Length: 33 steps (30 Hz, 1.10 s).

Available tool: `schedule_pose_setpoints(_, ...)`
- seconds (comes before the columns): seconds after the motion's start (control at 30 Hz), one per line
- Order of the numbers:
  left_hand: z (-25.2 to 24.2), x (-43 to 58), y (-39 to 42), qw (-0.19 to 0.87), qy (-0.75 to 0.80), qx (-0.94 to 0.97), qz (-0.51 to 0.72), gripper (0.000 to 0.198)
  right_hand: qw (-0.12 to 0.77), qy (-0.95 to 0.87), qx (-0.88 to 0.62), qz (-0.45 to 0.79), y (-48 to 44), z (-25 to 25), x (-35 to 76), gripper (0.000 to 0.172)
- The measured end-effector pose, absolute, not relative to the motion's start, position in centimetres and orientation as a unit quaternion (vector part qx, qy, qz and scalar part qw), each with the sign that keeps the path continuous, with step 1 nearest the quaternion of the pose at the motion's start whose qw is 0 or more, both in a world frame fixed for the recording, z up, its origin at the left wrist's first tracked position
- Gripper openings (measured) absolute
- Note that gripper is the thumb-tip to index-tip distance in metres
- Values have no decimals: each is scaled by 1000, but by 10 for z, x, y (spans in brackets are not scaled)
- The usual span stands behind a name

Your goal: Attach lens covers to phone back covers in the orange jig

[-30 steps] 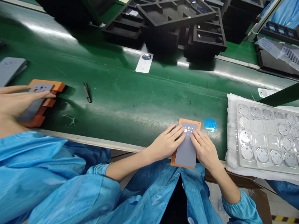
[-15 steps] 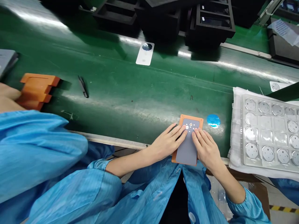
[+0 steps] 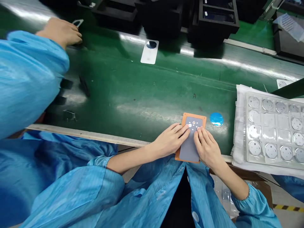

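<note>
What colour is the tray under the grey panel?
Orange; the tray shows best in the head view.

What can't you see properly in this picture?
Head view:
- Grey panel: sides covered by left hand and right hand.
- Tiny marks at its top: too small.
- Clear tray: cut off by right edge.
- Co-worker's hand: hides whatever lies under it.

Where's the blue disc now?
The round blue disc lies on the green belt, head view right side, between the orange jig and the clear blister tray.
</note>
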<state>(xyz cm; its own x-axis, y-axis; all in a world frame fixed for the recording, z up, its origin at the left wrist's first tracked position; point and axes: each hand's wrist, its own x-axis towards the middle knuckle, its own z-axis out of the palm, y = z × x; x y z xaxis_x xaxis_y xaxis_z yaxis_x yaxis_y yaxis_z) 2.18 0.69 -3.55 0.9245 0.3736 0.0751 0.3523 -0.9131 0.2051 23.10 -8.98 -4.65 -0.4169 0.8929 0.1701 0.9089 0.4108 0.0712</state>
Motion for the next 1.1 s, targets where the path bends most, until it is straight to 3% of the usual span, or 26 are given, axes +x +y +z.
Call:
schedule_pose_setpoints(0.13, -31, 11, 25, 176, 166, 968, 64, 52, 81, -835, -542, -55, -91, -51, 234, 45)
schedule_pose_setpoints(0.23, -32, 4, 38, 309, 181, 924, 131, 63, 178, -813, -555, -1, -93, -47, 238, 44)
schedule_pose_setpoints(0.3, -34, 8, 40, 398, 241, 859, 215, 70, 302, -768, -558, 86, -93, -42, 239, 41)
schedule_pose_setpoints(0.4, -32, 29, 26, 529, 297, 714, 348, 70, 568, -566, -526, 284, -90, -36, 236, 31)
schedule_pose_setpoints(0.5, -22, 58, 4, 602, 263, 632, 411, 47, 730, -264, -416, 473, -83, -34, 232, 16)
schedule_pose_setpoints(0.6, -8, 80, -12, 539, 234, 665, 460, 19, 737, -85, -307, 596, -76, -33, 227, 10)
schedule_pose_setpoints(0.67, -2, 89, -17, 477, 205, 694, 500, 11, 730, -27, -254, 634, -74, -32, 225, 15)
schedule_pose_setpoints(0.9, -1, 100, -23, 388, 147, 712, 566, 11, 719, 55, -117, 682, -76, -27, 218, 37)
schedule_pose_setpoints(1.1, -1, 100, -25, 373, 136, 714, 576, 11, 706, 68, -81, 700, -75, -27, 215, 42)
